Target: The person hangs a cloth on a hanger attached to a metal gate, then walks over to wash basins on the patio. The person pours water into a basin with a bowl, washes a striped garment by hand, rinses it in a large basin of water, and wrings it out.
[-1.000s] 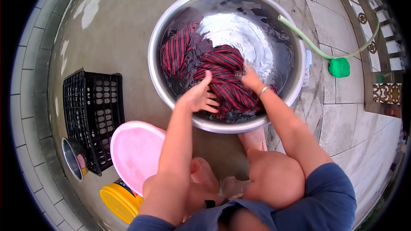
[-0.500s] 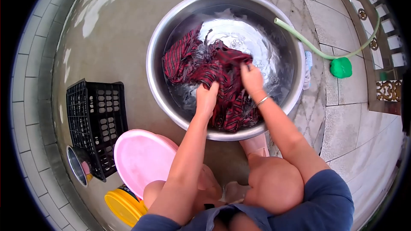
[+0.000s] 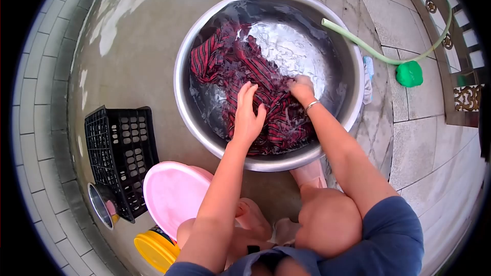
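A wide metal basin point(image 3: 180, 79) holds water and a soaked red-and-black plaid cloth point(image 3: 255, 66), which spreads over its left and near side. My left hand point(image 3: 248, 115) is open just over the cloth, fingers and thumb apart. To the right, my right hand point(image 3: 303, 91), with a bangle at the wrist, has its fingers curled on the cloth's right edge at the water; the fingertips are partly hidden. What kind of garment the cloth is, I cannot tell.
A pale green hose point(image 3: 378, 57) hangs over the basin's right rim, near a green object point(image 3: 409, 74). To the left are a black plastic crate point(image 3: 123, 158), a small metal bowl point(image 3: 97, 204), a pink basin point(image 3: 176, 197) and a yellow-lidded bucket point(image 3: 156, 250). A gate stands at far right.
My left hand has let go of the cloth and opened. The lifted cloth has dropped and spread out in the water. My right hand has shifted slightly, lower at the cloth's edge.
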Motion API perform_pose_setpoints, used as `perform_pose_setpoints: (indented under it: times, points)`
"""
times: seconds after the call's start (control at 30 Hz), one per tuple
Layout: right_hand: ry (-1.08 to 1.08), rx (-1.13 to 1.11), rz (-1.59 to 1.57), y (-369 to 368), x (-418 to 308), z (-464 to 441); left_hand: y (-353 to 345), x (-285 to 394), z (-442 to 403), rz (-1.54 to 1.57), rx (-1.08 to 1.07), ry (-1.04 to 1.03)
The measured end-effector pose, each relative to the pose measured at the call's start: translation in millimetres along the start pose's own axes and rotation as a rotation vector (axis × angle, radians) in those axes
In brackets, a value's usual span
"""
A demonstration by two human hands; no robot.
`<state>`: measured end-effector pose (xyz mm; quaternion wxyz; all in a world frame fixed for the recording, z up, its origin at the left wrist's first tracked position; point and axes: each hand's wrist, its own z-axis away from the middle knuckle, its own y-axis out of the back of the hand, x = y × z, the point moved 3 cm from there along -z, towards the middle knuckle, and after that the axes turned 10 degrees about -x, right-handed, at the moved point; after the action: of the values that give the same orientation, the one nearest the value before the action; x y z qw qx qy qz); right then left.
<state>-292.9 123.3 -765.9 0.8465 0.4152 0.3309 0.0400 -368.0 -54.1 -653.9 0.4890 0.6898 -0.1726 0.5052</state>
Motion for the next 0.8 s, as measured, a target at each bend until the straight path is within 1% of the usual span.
perform_pose_setpoints:
  times: [0.03, 0.07, 0.1, 0.13, 0.17, 0.2, 0.23, 0.27, 0.3, 0.33, 0.37, 0.4, 0.43, 0.47, 0.5, 0.57, 0.6, 0.63, 0.7, 0.73, 0.77, 0.8]
  points:
    - [-0.121, -0.037, -0.546, 10, -7, 6, -5, -11, -7, 0.241, 0.022, 0.059]
    - [-0.046, -0.051, -0.908, 0, -10, 7, -11, -29, -17, 0.562, 0.002, 0.291]
    - [0.037, -0.058, -1.266, -8, -14, 8, -20, -58, -28, 0.695, 0.124, 0.329]
    - [0.153, -0.072, -1.264, -2, -28, 19, -22, -57, -39, 0.935, 0.069, 0.345]
    - [0.221, -0.007, -1.051, 14, -53, 43, -22, -55, -47, 1.173, 0.012, 0.364]
    - [0.338, 0.014, -0.959, 22, -74, 62, -22, -58, -55, 1.308, 0.046, 0.513]
    - [0.423, 0.000, -0.870, 21, -88, 76, -17, -54, -58, 1.307, 0.084, 0.675]
    - [0.570, -0.014, -0.791, 27, -104, 97, -10, -62, -62, 1.259, -0.001, 0.618]
    - [0.723, 0.122, -0.787, 35, -122, 119, -6, -69, -65, 1.208, -0.082, 0.557]
    - [0.751, 0.118, -0.622, 39, -125, 130, -5, -50, -69, 1.274, -0.181, 0.489]
    - [0.777, 0.109, -0.461, 40, -127, 136, -6, -32, -56, 1.262, -0.063, 0.392]
    - [0.874, 0.250, -0.454, 41, -126, 125, -14, -23, -42, 1.473, 0.009, 0.415]
    - [0.757, 0.368, -0.464, 50, -124, 114, -21, -14, -33, 1.684, 0.084, 0.436]
    - [0.542, 0.313, -0.460, 54, -114, 99, -17, 15, -31, 1.395, 0.352, 0.719]
    - [0.331, 0.260, -0.449, 61, -102, 84, -21, 12, -40, 1.170, 0.304, 0.667]
    - [0.661, 0.453, -0.687, 56, -75, 49, -27, 39, -36, 1.311, 0.238, 0.500]
    - [0.625, 0.227, -0.962, 55, -74, 47, -24, 55, -32, 1.279, 0.182, 0.566]
    - [0.640, -0.050, -1.215, 53, -72, 53, -24, 55, -32, 1.244, 0.103, 0.565]
    - [0.329, -0.312, -1.294, 52, -64, 72, -15, 56, -35, 0.968, 0.070, 0.400]
    - [0.325, -0.316, -1.296, 59, -69, 84, -7, 61, -38, 0.861, 0.151, 0.310]
    - [0.306, -0.268, -1.343, 66, -75, 96, -2, 53, -41, 0.749, 0.203, 0.227]
    - [0.290, -0.221, -1.387, 71, -81, 103, -5, 52, -41, 0.832, 0.210, 0.153]
